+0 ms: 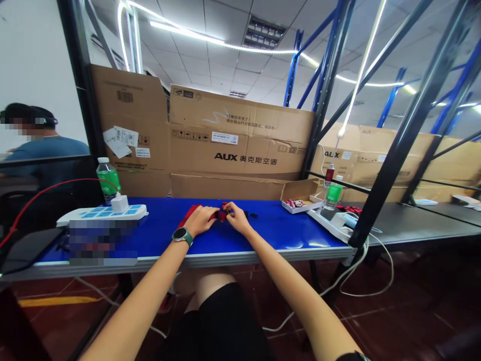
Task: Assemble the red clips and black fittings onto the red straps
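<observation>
Both hands work close together at the middle of the table, the right hand (237, 217) pinching a small red-and-navy object (222, 215) between its fingertips, while the left hand (199, 221) curves over a flat red strip (190, 215) that runs to it; whether the left grips or only steadies, the view cannot tell. The step in hand looks like fine fingertip handling, though the object is too small to read. It sits just above the glossy blue tabletop (276, 231), with small black bits (253, 215) near it at 3 o'clock. A round-faced watch (182, 236) circles the left wrist. At 10 o'clock, a green-labelled plastic bottle (108, 179) stands behind a white power strip (101, 214); at 3 o'clock, an open cardboard box (300, 200) holds small, colourful items.
</observation>
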The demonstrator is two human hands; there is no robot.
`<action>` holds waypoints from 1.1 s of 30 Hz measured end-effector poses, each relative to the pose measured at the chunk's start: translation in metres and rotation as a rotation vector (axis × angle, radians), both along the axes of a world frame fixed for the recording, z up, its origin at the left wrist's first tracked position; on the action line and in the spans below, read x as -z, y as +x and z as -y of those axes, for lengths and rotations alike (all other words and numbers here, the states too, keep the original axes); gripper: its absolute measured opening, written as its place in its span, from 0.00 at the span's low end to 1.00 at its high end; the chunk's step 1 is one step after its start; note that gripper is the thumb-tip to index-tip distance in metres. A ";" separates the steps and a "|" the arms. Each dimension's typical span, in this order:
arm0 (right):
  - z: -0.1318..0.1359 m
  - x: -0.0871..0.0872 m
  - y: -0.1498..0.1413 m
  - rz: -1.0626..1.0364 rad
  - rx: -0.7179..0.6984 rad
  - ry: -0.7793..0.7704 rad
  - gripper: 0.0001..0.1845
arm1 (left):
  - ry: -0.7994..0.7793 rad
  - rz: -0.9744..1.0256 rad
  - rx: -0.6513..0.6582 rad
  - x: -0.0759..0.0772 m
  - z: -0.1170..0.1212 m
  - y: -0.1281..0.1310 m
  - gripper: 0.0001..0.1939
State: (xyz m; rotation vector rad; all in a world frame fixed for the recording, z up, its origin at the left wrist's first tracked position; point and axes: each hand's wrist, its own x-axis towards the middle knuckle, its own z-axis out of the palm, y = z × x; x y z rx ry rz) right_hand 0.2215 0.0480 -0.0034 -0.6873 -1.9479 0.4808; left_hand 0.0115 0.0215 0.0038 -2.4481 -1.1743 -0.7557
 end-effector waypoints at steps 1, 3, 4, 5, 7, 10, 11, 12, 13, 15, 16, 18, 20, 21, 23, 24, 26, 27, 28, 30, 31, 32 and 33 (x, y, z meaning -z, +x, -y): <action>0.000 0.000 0.001 0.026 0.039 0.000 0.19 | -0.008 0.000 -0.016 0.000 0.001 0.000 0.21; 0.000 -0.001 0.002 0.107 0.124 0.047 0.18 | -0.032 -0.013 -0.046 -0.001 0.004 0.002 0.22; 0.001 -0.001 0.003 0.156 0.171 0.093 0.18 | -0.043 -0.020 -0.055 -0.002 0.006 0.003 0.22; 0.003 -0.002 0.004 0.208 0.221 0.145 0.18 | -0.049 -0.024 -0.060 -0.003 0.008 0.004 0.22; 0.009 -0.004 0.005 0.306 0.311 0.245 0.18 | -0.054 -0.029 -0.059 -0.004 0.010 0.005 0.21; 0.019 -0.007 0.004 0.441 0.345 0.363 0.16 | -0.068 -0.059 -0.051 -0.006 0.011 0.006 0.20; 0.022 -0.008 0.003 0.477 0.332 0.390 0.13 | -0.074 -0.074 -0.050 -0.006 0.011 0.006 0.19; 0.024 -0.009 0.003 0.504 0.318 0.410 0.11 | -0.077 -0.090 -0.048 -0.006 0.011 0.006 0.18; 0.025 -0.010 0.002 0.521 0.310 0.424 0.09 | -0.076 -0.102 -0.047 -0.007 0.010 0.006 0.18; 0.025 -0.009 0.001 0.533 0.304 0.432 0.07 | -0.064 -0.115 -0.050 -0.007 0.010 0.006 0.17; 0.023 -0.009 0.001 0.529 0.301 0.429 0.07 | -0.056 -0.118 -0.054 -0.007 0.010 0.007 0.17; 0.019 -0.007 0.001 0.501 0.301 0.405 0.05 | -0.038 -0.123 -0.067 -0.006 0.009 0.008 0.16; 0.014 -0.004 0.001 0.447 0.324 0.353 0.02 | -0.021 -0.115 -0.085 -0.005 0.009 0.009 0.17; 0.011 -0.003 0.002 0.416 0.346 0.316 0.02 | -0.014 -0.105 -0.093 -0.005 0.009 0.010 0.17; 0.007 -0.001 0.001 0.356 0.388 0.236 0.03 | -0.007 -0.081 -0.100 -0.004 0.008 0.012 0.18; 0.005 0.000 0.001 0.331 0.403 0.200 0.03 | -0.006 -0.070 -0.099 -0.004 0.008 0.013 0.18; 0.003 0.001 0.002 0.298 0.419 0.148 0.03 | -0.002 -0.050 -0.096 -0.004 0.007 0.014 0.19; 0.003 0.002 0.001 0.297 0.423 0.134 0.04 | 0.000 -0.045 -0.095 -0.003 0.007 0.015 0.19; 0.004 0.003 0.001 0.308 0.428 0.130 0.04 | 0.000 -0.048 -0.093 -0.003 0.007 0.015 0.18; 0.007 0.004 0.001 0.362 0.437 0.156 0.06 | -0.011 -0.070 -0.084 -0.003 0.007 0.015 0.17; 0.008 0.005 0.000 0.399 0.432 0.181 0.06 | -0.019 -0.084 -0.080 -0.003 0.008 0.015 0.16; 0.009 0.005 -0.001 0.436 0.418 0.209 0.07 | -0.028 -0.097 -0.078 -0.003 0.008 0.015 0.15; 0.010 0.006 -0.001 0.465 0.397 0.235 0.09 | -0.035 -0.107 -0.076 -0.003 0.009 0.014 0.15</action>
